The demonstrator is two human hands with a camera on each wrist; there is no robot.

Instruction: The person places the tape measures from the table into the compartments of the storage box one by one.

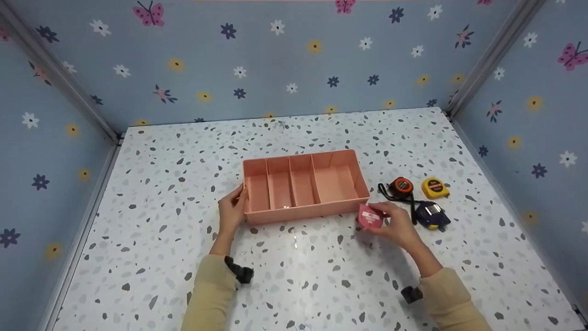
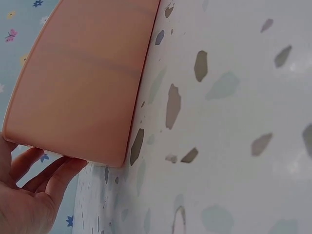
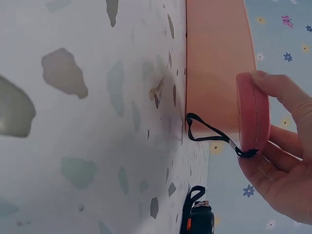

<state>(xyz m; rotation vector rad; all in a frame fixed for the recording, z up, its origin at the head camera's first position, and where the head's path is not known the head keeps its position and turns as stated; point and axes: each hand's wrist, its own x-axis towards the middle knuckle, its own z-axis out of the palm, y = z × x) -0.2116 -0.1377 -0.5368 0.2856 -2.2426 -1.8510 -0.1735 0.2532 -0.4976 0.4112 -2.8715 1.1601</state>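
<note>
A pink organizer box (image 1: 294, 214) with dividers across it stands on the table. My left hand (image 1: 232, 212) touches its left end wall from outside, and in the left wrist view the fingertips (image 2: 73, 165) rest against that end. My right hand (image 1: 398, 225) pinches a pink tape measure (image 1: 370, 217) between thumb and fingers, beside the box's front right corner. A black strap (image 3: 209, 127) hangs from this tape measure in the right wrist view, where the case is held above the table.
Right of the box lie an orange and black tape measure (image 1: 401, 186), a yellow tape measure (image 1: 434, 188) and a dark blue tape measure (image 1: 432, 215). The speckled table (image 1: 151, 257) is bounded by flowered walls (image 1: 294, 59) at the back and sides.
</note>
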